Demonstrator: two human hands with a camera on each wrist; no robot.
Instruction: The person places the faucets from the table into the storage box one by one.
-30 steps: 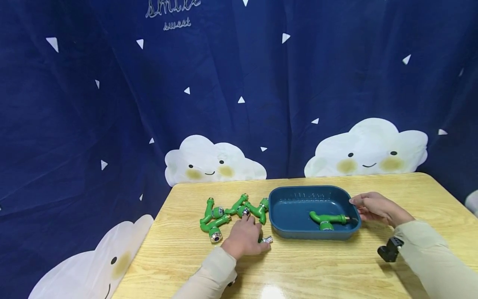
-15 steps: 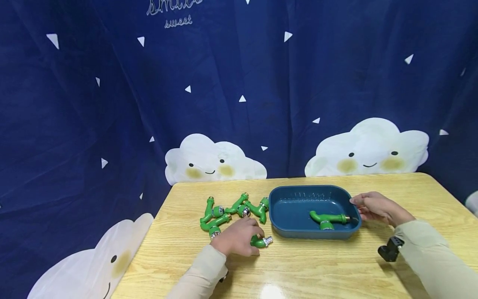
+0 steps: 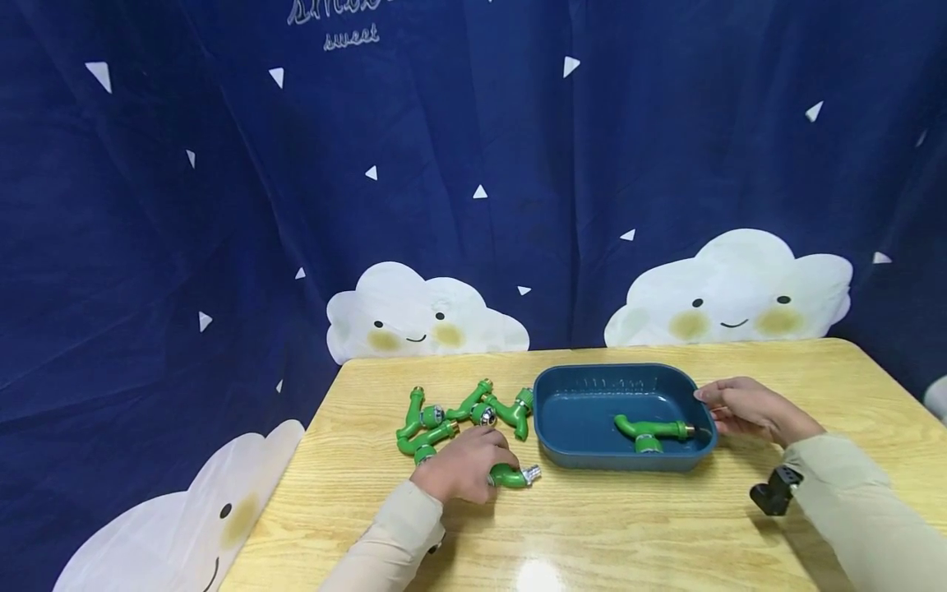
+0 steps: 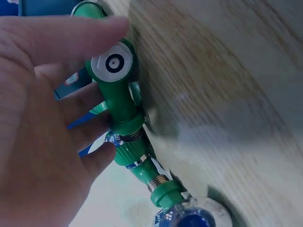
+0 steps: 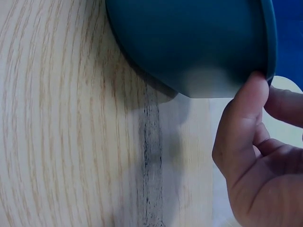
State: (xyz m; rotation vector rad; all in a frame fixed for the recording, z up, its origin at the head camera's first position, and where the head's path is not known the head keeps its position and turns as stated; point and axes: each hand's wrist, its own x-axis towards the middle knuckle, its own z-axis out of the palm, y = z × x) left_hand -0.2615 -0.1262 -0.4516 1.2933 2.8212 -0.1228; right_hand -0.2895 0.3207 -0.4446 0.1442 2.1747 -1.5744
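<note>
Green tap (image 3: pixel 510 476) under palm-down left hand (image 3: pixel 464 465)

Left hand (image 3: pixel 466 462) over the nearest green faucet (image 3: pixel 509 476). Right hand (image 3: pixel 750 409) pinches the rim of the blue basin (image 3: pixel 621 462); one faucet (image 3: pixel 651 429) inside. Four more faucets (image 3: pixel 468 408) grouped on table (image 3: pixel 629 526).

On the table (image 3: pixel 592 526), to the right of its middle, one basin (image 3: pixel 629 463); inside the basin, in the near right part, one inner tap (image 3: pixel 654 431); at the basin's right rim, the right hand (image 3: pixel 750 409); to the left of the basin, a loose row: first the rear left tap (image 3: pixel 412 411), with the near left tap (image 3: pixel 429 441) just before it, then the middle tap (image 3: pixel 469 404), then the right tap (image 3: pixel 514 413), close beside the basin wall; before this row, the front tap (image 3: pixel 512 477), partly under the left hand (image 3: pixel 468 464); behind the table, the curtain (image 3: pixel 444 99)
</note>
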